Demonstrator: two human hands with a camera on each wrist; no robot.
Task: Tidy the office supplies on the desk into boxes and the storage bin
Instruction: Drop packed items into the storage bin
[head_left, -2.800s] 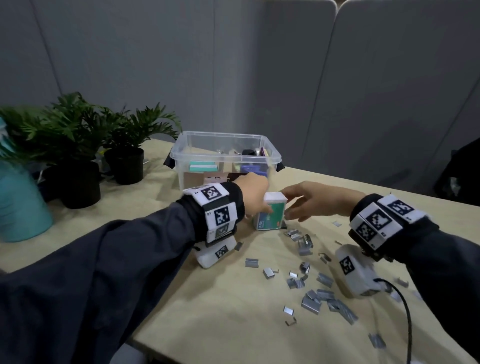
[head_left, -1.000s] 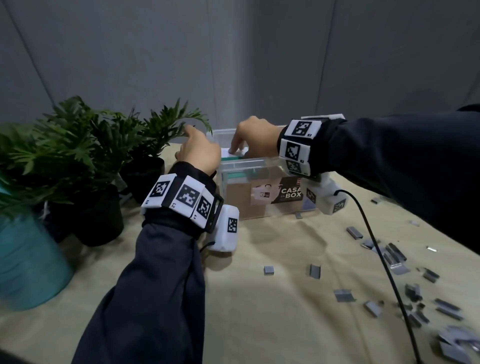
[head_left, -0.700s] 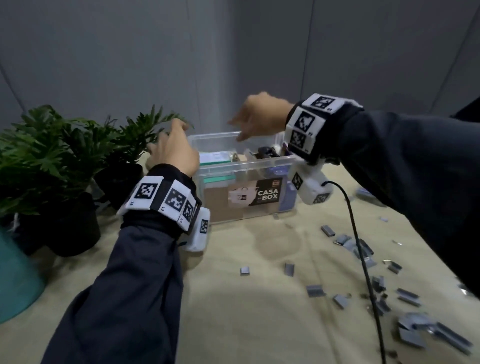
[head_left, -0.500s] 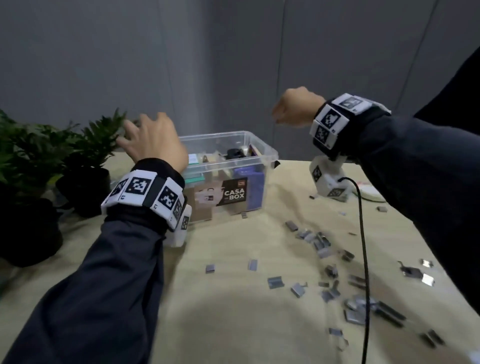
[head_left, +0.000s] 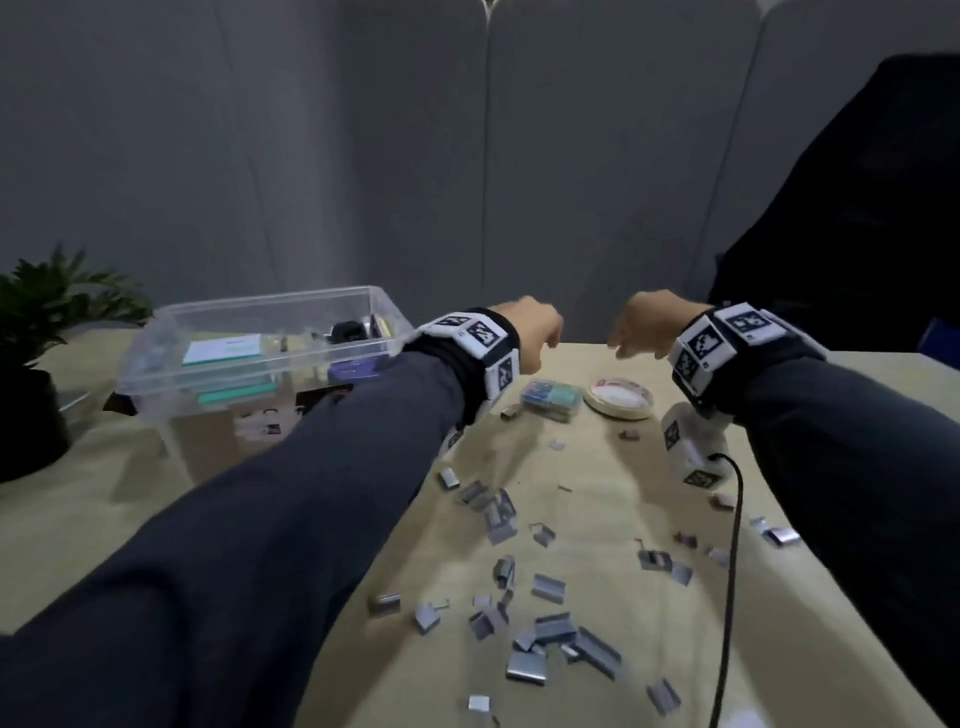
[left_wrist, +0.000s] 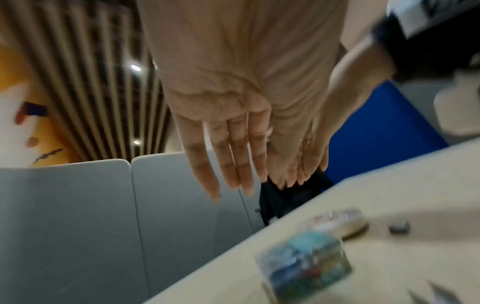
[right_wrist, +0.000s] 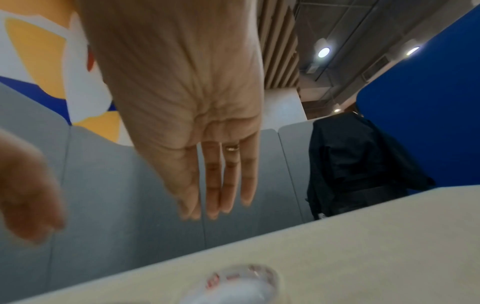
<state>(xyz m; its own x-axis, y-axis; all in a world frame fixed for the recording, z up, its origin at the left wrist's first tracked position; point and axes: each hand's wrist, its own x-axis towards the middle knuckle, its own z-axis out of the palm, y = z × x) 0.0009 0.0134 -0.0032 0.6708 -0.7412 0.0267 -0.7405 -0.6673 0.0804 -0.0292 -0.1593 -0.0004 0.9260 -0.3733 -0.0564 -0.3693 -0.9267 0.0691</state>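
1. Starting left, your storage bin (head_left: 260, 332) already holds boxes.
2. Your left hand (left_wrist: 221, 115) and right hand (right_wrist: 197, 115) hover straight-fingered, holding nothing, above the small clear box (head_left: 550, 397) and tape roll (head_left: 619, 399).
3. Staples (head_left: 540, 631) remain scattered across the desk (head_left: 93, 540).

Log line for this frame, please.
left hand: open, empty | right hand: open, empty | small clear box of colourful clips, round tape roll: on desk

On the desk (head_left: 260, 519): storage bin (head_left: 156, 353) far left, potted plant (head_left: 31, 364) beyond; pin box (head_left: 550, 397) left of tape roll (head_left: 618, 397); staple strips (head_left: 545, 587) nearer.
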